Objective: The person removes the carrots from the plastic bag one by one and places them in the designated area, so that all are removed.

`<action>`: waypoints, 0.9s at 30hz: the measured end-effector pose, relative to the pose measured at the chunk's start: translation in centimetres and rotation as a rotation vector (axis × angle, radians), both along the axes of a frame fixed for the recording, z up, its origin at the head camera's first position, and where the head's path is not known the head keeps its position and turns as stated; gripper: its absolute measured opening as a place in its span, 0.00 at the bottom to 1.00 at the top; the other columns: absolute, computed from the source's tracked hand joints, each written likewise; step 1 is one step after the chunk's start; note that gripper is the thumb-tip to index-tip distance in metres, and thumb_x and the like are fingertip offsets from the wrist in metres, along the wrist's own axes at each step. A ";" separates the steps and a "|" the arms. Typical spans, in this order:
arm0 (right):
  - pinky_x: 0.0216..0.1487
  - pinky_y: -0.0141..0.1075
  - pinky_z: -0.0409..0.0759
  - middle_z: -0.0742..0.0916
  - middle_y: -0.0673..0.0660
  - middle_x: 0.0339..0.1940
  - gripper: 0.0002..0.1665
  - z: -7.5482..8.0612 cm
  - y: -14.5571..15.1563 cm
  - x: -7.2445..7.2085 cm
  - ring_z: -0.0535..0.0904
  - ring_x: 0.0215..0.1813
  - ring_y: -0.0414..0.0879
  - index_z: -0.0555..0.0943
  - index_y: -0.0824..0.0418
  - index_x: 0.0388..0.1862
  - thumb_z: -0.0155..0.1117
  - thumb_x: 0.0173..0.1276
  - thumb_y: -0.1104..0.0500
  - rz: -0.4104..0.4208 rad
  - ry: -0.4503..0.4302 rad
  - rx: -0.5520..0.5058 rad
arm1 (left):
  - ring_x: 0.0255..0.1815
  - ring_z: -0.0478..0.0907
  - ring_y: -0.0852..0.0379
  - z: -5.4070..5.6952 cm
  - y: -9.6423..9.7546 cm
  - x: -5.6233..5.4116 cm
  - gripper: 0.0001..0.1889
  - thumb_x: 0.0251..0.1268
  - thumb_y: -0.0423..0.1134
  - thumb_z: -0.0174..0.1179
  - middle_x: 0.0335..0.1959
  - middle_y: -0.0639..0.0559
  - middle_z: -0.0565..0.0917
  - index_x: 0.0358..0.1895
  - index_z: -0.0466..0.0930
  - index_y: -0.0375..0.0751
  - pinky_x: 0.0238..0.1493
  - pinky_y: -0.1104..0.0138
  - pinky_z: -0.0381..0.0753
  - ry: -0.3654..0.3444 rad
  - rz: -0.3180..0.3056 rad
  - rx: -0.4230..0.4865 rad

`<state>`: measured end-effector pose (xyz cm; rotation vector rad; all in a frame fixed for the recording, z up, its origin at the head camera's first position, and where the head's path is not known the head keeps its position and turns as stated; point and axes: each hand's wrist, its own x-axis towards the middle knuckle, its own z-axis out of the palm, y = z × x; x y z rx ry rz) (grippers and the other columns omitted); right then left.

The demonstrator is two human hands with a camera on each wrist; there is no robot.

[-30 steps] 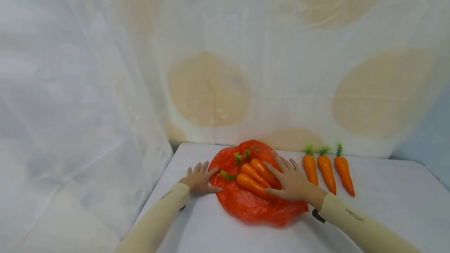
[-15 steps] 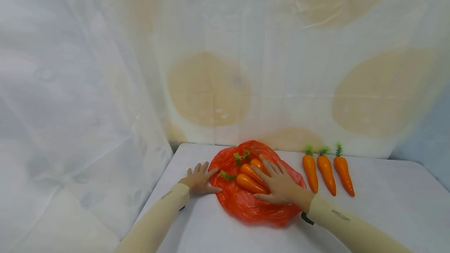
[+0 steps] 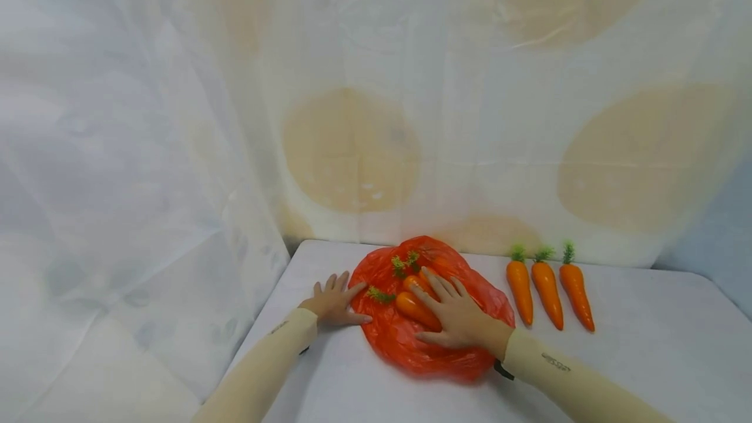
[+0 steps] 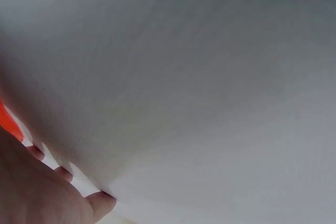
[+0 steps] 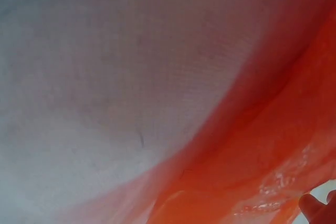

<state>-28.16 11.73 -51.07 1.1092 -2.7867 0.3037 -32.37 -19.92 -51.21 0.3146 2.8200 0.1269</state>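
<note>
A crumpled red plastic bag (image 3: 405,352) lies on the table in the head view, and three carrots (image 3: 416,309) with green tops rest on it. My right hand (image 3: 461,318), fingers spread, lies across these carrots and covers their lower ends. At the bag's left edge, my left hand (image 3: 333,302) is laid flat with its fingers apart, thumb and forefinger touching the plastic. The left wrist view catches part of the left hand (image 4: 42,195) beside a sliver of red bag (image 4: 7,123). Right fingertips (image 5: 310,205) show past the bag (image 5: 262,156) in the right wrist view.
Three more carrots stand in a row right of the bag: a left one (image 3: 519,294), a middle one (image 3: 548,296) and a right one (image 3: 578,297). They lie on the white table (image 3: 652,338). A patterned curtain (image 3: 482,116) hangs behind it.
My right hand has slid left over the carrots on the bag, covering more of them and exposing the bag's right side. The left hand has stayed in place.
</note>
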 end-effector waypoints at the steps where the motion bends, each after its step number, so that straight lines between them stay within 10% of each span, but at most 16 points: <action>1: 0.73 0.68 0.50 0.50 0.62 0.83 0.55 0.0 -0.1 0.0 0.50 0.80 0.63 0.51 0.48 0.81 0.53 0.63 0.23 0.002 0.004 0.000 | 0.80 0.44 0.35 0.1 0.0 0.1 0.50 0.48 0.79 0.56 0.82 0.46 0.48 0.77 0.54 0.71 0.74 0.32 0.45 -0.001 0.005 0.004; 14: 0.75 0.63 0.56 0.50 0.59 0.83 0.53 -0.1 -1.0 0.3 0.50 0.81 0.60 0.51 0.45 0.81 0.50 0.65 0.23 0.092 -0.138 -0.020 | 0.80 0.45 0.35 -0.1 0.0 0.1 0.50 0.48 0.79 0.56 0.82 0.46 0.48 0.77 0.54 0.71 0.73 0.32 0.46 0.011 -0.004 -0.001; 27: 0.71 0.61 0.65 0.60 0.51 0.81 0.54 0.4 -1.9 0.6 0.56 0.80 0.53 0.50 0.47 0.81 0.65 0.64 0.34 0.092 -0.474 -0.187 | 0.80 0.45 0.34 0.6 0.2 0.5 0.49 0.49 0.78 0.58 0.81 0.45 0.49 0.77 0.55 0.69 0.74 0.33 0.45 0.018 -0.005 0.009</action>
